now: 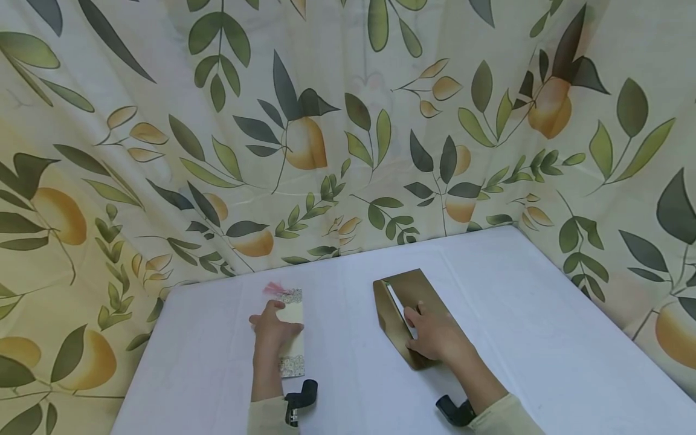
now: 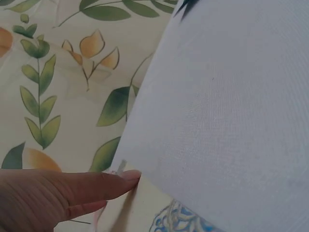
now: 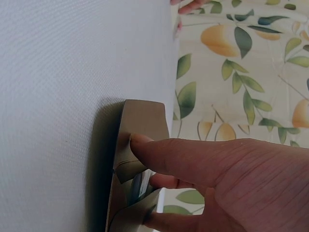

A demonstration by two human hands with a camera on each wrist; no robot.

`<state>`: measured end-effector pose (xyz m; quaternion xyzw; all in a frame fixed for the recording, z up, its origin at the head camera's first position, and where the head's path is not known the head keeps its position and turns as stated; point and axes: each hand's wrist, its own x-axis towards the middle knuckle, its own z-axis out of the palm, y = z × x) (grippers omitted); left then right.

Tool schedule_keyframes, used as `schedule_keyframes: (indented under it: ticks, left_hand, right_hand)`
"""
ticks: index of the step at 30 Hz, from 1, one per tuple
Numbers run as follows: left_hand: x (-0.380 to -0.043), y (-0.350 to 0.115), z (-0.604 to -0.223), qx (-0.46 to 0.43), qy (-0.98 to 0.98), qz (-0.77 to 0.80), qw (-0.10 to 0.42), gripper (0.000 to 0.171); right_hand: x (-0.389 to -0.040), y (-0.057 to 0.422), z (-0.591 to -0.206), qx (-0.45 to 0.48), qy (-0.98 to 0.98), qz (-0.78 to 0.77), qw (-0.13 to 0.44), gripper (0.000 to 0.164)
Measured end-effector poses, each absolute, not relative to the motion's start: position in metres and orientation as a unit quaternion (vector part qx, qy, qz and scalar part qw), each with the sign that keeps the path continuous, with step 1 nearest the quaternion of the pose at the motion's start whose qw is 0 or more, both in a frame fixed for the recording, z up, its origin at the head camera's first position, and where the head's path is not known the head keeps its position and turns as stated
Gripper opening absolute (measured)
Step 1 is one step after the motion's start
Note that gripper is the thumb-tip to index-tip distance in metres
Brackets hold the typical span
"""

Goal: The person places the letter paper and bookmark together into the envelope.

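A long cream bookmark with speckled patterned ends and a pink tassel lies lengthwise at the table's left. My left hand holds it across its width, the thumb over the right edge. In the left wrist view the left hand has a fingertip at the edge of the bookmark, near a blue scroll pattern. To the right is a flat gold-brown case with a long slit showing white inside. My right hand grips it, thumb on its face and other fingers by the slit, as the right wrist view shows.
A white-covered table carries both things. Behind and beside it hangs a curtain printed with leaves and orange fruit. Black curved mounts show at both wrists, next to beige sleeves.
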<state>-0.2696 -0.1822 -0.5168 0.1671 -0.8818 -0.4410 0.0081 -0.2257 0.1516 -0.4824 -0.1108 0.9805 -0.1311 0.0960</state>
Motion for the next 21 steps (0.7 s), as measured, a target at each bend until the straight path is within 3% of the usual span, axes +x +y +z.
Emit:
schedule_keyframes:
  ticks: [9,21]
  left_hand:
    - [-0.2723,-0.1888,-0.522,0.132,-0.888,-0.44,0.01,0.052]
    - [-0.2735,-0.1886,-0.5169,0.104,-0.885,-0.455,0.008,0.049]
  right_hand:
    - [-0.2253,0.1509,-0.4815,-0.11,0.981,-0.129,0.098,0.036]
    - [-0.2266,0.1521,-0.4826,-0.116,0.981,-0.124,0.093,0.036]
